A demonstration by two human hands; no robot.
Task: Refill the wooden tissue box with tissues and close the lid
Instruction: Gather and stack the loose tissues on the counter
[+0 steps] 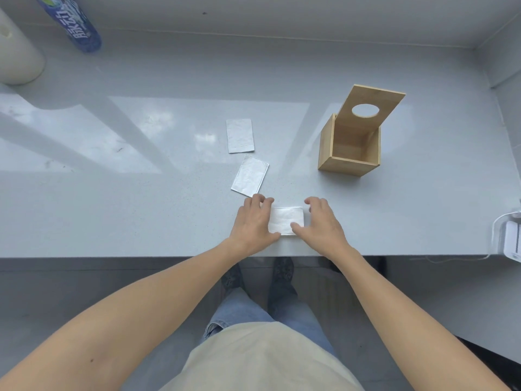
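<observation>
**Both hands at the nearest tissue, box open and waiting**

The grey table (141, 221) carries everything, and the biggest task object on it is the wooden tissue box (348, 158), which stands to the right and further from the person. Its lid (372, 108), with a round hole in it, is tilted up and back, so the box is open. The inside looks empty, as far as the view shows.

Three folded tissues lie left of the box. The far tissue (240, 136) and the middle tissue (250, 176) lie free on the table, apart from each other. The near tissue (286, 220) lies close to the table edge, between the two hands.

The left hand (251, 224) rests on the left edge of this tissue, fingers spread and bent. The right hand (321, 221) touches the right edge, with the thumb on the lower corner. Both hands are half open; neither has closed on the tissue, which lies flat.

I judge the step in hand to be gathering the first tissue. The next move calls for a light pinch, a lift and a carry to the right into the box.

At the far left stand a white roll (17, 55) and a blue bottle (74, 24). The bottle has white Chinese characters, but I cannot read them with certainty.
</observation>
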